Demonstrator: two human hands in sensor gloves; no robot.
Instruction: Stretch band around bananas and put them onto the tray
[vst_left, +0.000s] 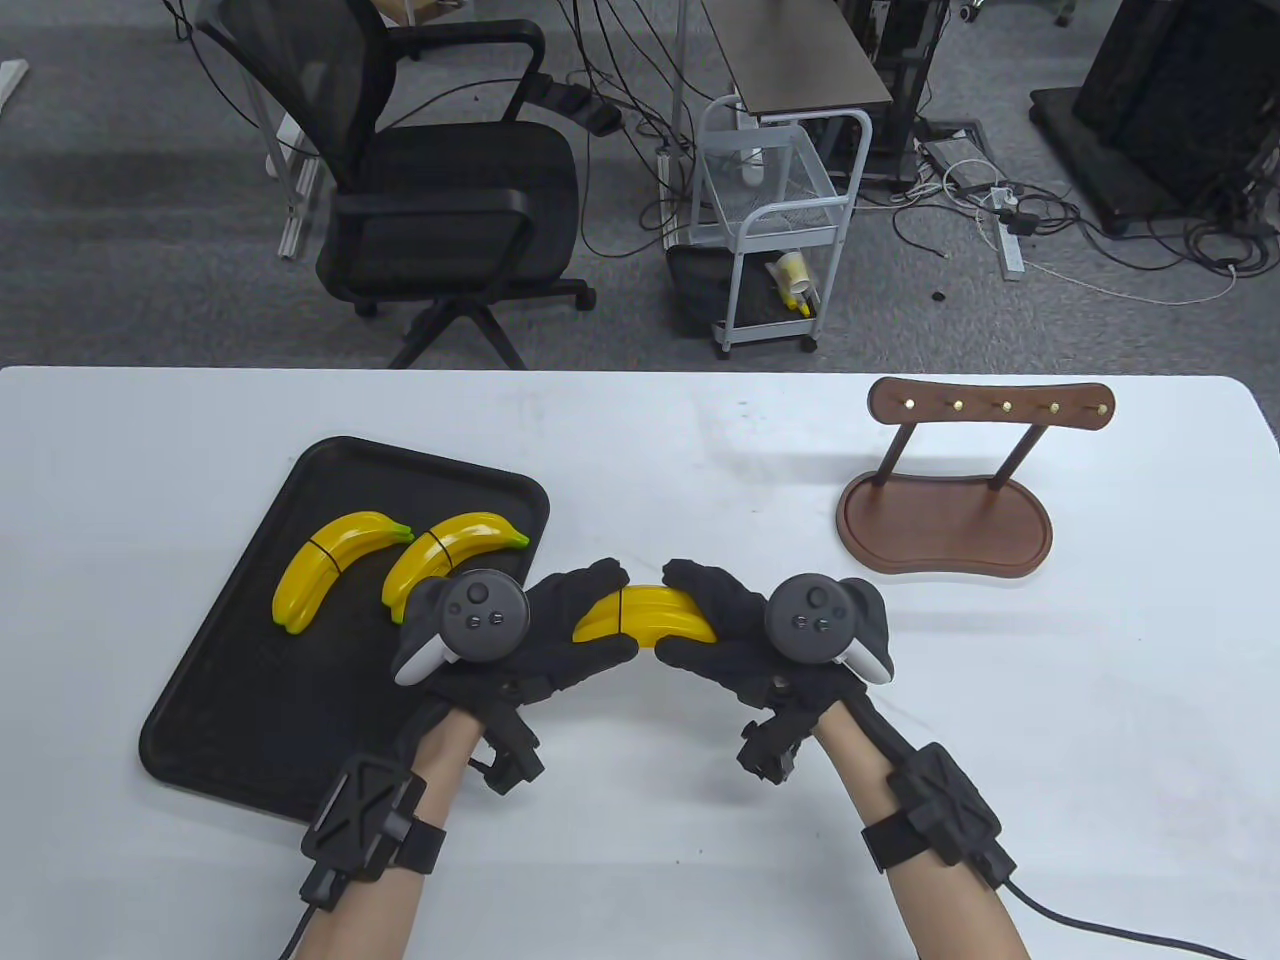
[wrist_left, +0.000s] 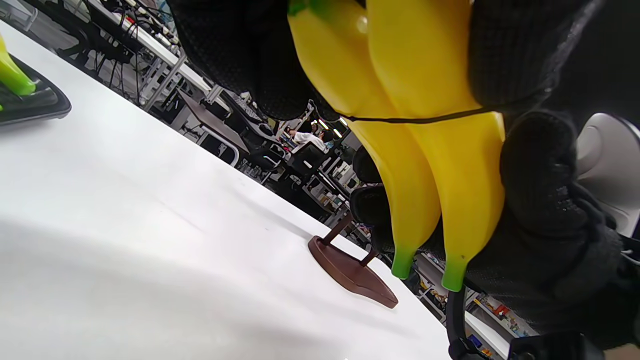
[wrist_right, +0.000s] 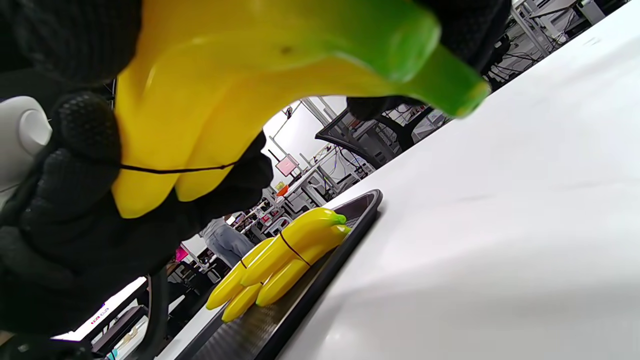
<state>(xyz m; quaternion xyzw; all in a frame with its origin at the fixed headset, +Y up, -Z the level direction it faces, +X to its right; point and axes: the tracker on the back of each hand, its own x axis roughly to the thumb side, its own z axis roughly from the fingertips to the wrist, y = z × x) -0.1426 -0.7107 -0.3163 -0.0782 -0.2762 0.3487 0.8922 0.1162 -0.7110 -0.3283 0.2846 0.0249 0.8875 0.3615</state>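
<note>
A pair of yellow toy bananas (vst_left: 645, 617) with green tips is held above the table between both hands, right of the tray. A thin black band (wrist_left: 415, 120) runs around their middle; the same band (wrist_right: 170, 171) shows in the right wrist view. My left hand (vst_left: 580, 625) grips the bananas' left end. My right hand (vst_left: 705, 620) grips their right end. The black tray (vst_left: 230, 700) lies at the left and carries two banded banana pairs: one (vst_left: 330, 577) on its left side, the other (vst_left: 450, 555) right beside it.
A brown wooden stand (vst_left: 945, 525) with a row of brass hooks sits on the right part of the white table (vst_left: 1050, 700). Beyond the far edge are an office chair (vst_left: 440, 200) and a white wire cart (vst_left: 775, 230).
</note>
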